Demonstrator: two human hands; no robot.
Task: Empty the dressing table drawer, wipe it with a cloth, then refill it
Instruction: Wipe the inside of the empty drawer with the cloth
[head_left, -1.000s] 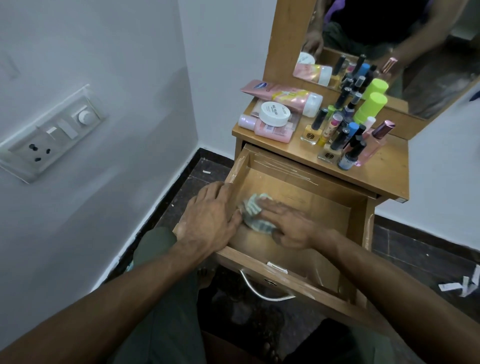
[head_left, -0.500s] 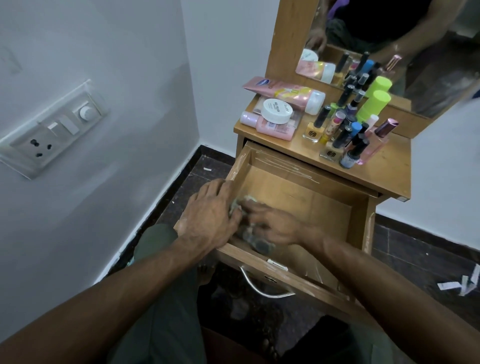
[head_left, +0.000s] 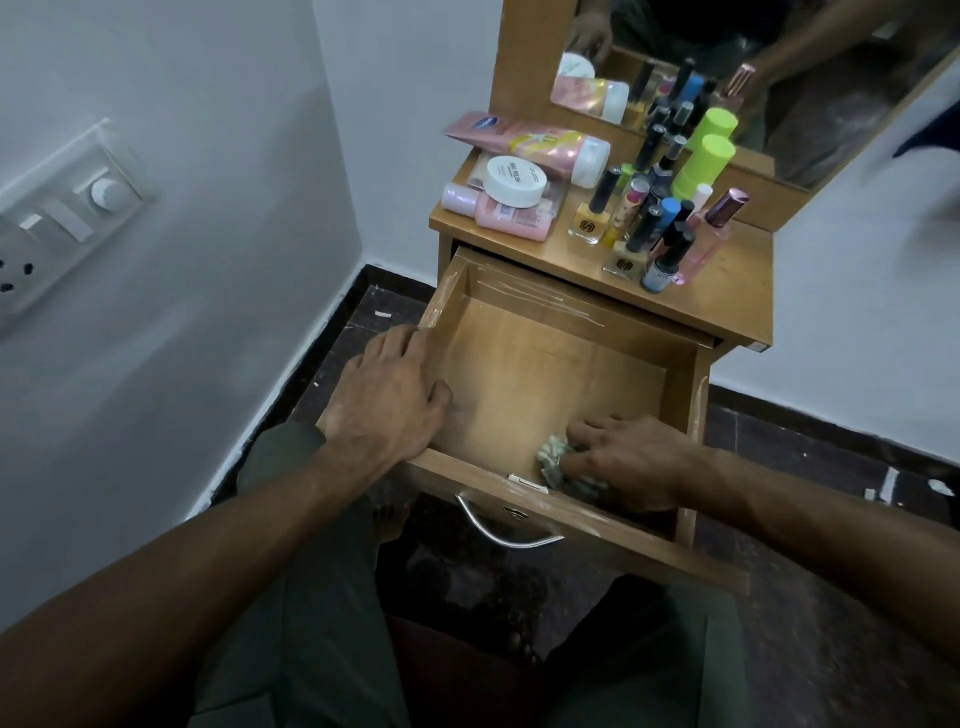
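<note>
The wooden drawer (head_left: 540, 364) of the dressing table is pulled out, with nothing inside but a cloth. My right hand (head_left: 631, 460) presses a crumpled pale cloth (head_left: 558, 462) onto the drawer floor at the front right corner. My left hand (head_left: 392, 397) lies flat over the drawer's left wall, fingers spread, holding nothing. On the tabletop (head_left: 727, 291) stand several cosmetics: a pink tube (head_left: 530, 143), a white jar (head_left: 514, 181), a pink bottle (head_left: 498, 210), nail polish bottles (head_left: 644, 228) and a green can (head_left: 704, 163).
A mirror (head_left: 727, 62) rises behind the tabletop. A metal handle (head_left: 506, 530) curves off the drawer front. A white wall with a switch panel (head_left: 57, 218) is at the left. The dark floor (head_left: 810, 457) carries paper scraps at the right. My knees are below the drawer.
My right hand has slid the cloth from the drawer's left side to its front right corner. My left hand has stayed on the left wall.
</note>
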